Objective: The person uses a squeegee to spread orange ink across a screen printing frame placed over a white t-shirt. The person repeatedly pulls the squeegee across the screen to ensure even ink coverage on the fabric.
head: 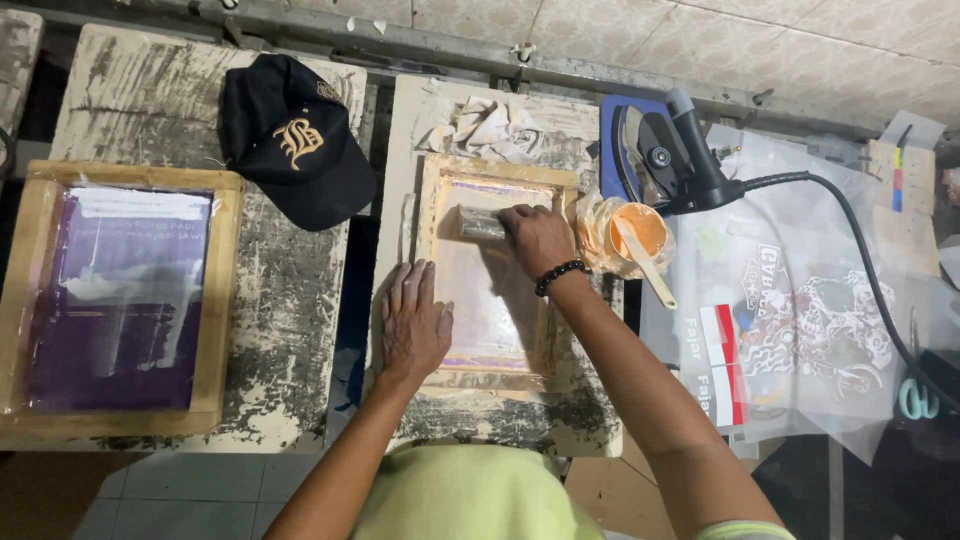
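Note:
A small wooden-framed printing screen [497,172] lies on a paint-stained board in front of me. My left hand [413,322] presses flat on the frame's left edge, fingers spread. At the top of the mesh my right hand [536,237], with a black bead bracelet on the wrist, grips a short squeegee [480,222]. The mesh shows a pinkish, shiny film.
A larger wooden screen with purple mesh [120,290] rests on the left board, near a black cap [295,140]. An open tub of orange ink with a stick [640,232], a black heat tool with cable [672,150], printed transfer sheets [800,320], a crumpled rag [492,128] and scissors [915,398] lie around.

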